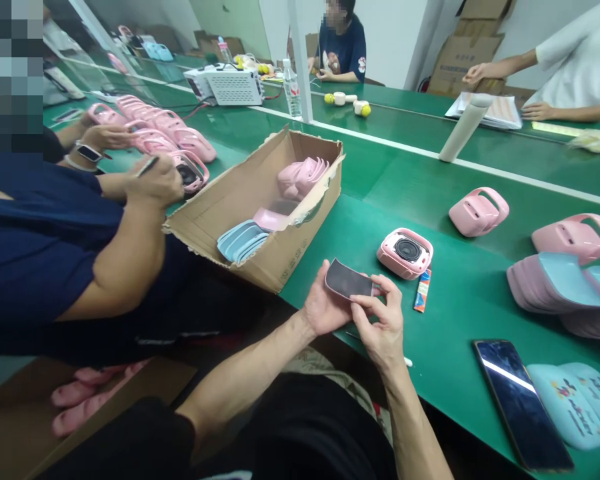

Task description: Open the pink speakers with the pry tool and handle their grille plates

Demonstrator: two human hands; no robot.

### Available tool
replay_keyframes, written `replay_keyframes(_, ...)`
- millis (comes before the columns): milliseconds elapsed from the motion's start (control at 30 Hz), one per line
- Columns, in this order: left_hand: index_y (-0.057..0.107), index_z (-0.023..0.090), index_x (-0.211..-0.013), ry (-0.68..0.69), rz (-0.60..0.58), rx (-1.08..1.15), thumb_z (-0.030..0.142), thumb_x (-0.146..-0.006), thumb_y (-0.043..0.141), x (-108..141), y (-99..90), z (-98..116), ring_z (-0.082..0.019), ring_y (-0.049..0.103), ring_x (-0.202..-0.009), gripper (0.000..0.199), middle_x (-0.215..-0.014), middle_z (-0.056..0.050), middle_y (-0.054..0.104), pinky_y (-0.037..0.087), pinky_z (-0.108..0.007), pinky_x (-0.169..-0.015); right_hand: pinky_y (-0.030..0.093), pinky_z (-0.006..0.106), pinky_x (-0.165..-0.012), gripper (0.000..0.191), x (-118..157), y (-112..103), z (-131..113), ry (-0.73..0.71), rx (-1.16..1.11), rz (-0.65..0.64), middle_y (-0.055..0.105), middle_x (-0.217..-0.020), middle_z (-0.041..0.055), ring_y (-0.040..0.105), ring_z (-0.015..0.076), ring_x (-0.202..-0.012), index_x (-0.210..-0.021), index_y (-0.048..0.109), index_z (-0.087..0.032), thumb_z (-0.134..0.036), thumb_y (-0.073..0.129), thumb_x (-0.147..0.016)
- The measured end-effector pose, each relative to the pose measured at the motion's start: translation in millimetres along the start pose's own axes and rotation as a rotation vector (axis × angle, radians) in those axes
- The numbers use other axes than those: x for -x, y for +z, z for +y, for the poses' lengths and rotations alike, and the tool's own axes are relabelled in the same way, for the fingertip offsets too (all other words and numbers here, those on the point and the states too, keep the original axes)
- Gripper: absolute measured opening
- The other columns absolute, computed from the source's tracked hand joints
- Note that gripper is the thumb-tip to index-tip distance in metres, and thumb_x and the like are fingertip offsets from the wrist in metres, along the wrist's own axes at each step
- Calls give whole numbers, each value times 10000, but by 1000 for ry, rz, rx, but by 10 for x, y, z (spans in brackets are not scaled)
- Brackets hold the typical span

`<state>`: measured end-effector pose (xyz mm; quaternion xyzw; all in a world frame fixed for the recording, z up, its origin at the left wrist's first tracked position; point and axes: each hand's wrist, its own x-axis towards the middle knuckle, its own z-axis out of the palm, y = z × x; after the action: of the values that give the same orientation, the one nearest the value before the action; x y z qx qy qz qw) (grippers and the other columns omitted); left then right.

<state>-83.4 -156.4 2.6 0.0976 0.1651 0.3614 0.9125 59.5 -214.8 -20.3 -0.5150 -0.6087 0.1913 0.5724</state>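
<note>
Right hand (384, 327): fingers pinching near-right edge of dark curved panel (349, 283). Left hand (326, 312) grips left end from beneath, fingers mostly hidden. Panel above tabletop (450, 320) edge; likely light, stiff, scuffable, best held by rim. Pink speaker (405, 255) beyond; carton (276, 268) left.

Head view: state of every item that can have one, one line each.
Dark panel: curved, held in left hand and right hand.
Pink speaker unit: on the table, round driver exposed.
Cardboard box: open on top, edges torn.
Blue panels: stacked in the box.
Phone: lying flat, screen up, dark.
Bottle: upright.
</note>
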Motion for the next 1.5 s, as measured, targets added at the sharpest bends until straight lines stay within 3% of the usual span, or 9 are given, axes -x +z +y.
replay_keyframes(167,735,43,-1237,-18,9,3,822,-989,457,-29,-28,11,-372,700,-1234,864,-1213,-247,773,503,-483,-1098,479,593,-1184,112,29,13,20,39,37,-10,525,-1548,135,559,347,-1439,-998,854,-268,-280,751,-956)
replay_keyframes(300,740,43,-1240,48,51,7,818,-1014,424,-42,-69,-37,-341,711,-1210,867,-1231,-230,774,494,-458,-1129,480,592,-1203,116,47,10,5,69,14,-13,528,-1555,134,552,342,-1461,-1003,859,-266,-291,751,-967)
replay_keyframes(467,757,68,-1228,132,59,-38,848,-976,493,-34,-82,-90,-349,707,-1226,861,-1233,-216,780,497,-459,-1131,550,561,-1148,126,54,17,23,108,-44,-12,546,-1537,139,589,335,-1429,-987,856,-254,-311,745,-970)
replay_keyframes(767,771,75,-1213,183,18,-110,698,-989,623,18,-66,-51,-356,700,-1258,679,-1235,-212,784,513,-459,-1121,510,578,-1200,134,52,7,18,108,-33,-24,543,-1545,144,549,340,-1480,-987,844,-240,-308,729,-976)
replay_keyframes(967,776,118,-1181,309,241,-297,464,-915,803,18,-130,-38,-274,756,-975,438,-1079,-134,801,602,-409,-914,484,619,-1214,133,59,17,32,92,6,-51,516,-1565,147,565,345,-1449,-993,834,-238,-304,721,-971)
replay_keyframes(1033,775,140,-1185,393,309,-368,417,-895,806,16,-132,-52,-279,758,-950,402,-1064,-114,800,616,-409,-856,459,620,-1234,153,63,5,33,90,-5,-83,486,-1605,143,537,348,-1481,-1063,819,-244,-310,727,-961)
replay_keyframes(1133,780,163,-1174,444,345,-464,389,-891,777,15,-138,-78,-305,763,-926,363,-1033,-101,806,623,-417,-793,527,563,-1164,291,67,-17,39,159,-128,-41,476,-1618,163,542,341,-1474,-1237,723,-244,-338,711,-962)
replay_keyframes(1300,804,197,-1149,473,310,-561,387,-937,726,3,-189,-127,-284,733,-863,295,-963,-72,802,594,-388,-779,597,439,-961,390,42,-19,82,393,-316,157,685,-1257,135,706,256,-1087,-1270,636,-201,-440,703,-969)
replay_keyframes(1500,833,190,-1139,541,310,-685,333,-963,713,23,-152,-138,-270,700,-959,257,-1070,-70,816,544,-340,-887,572,341,-818,358,3,-9,57,536,-269,169,723,-1009,57,678,202,-880,-1121,672,-192,-495,737,-942)
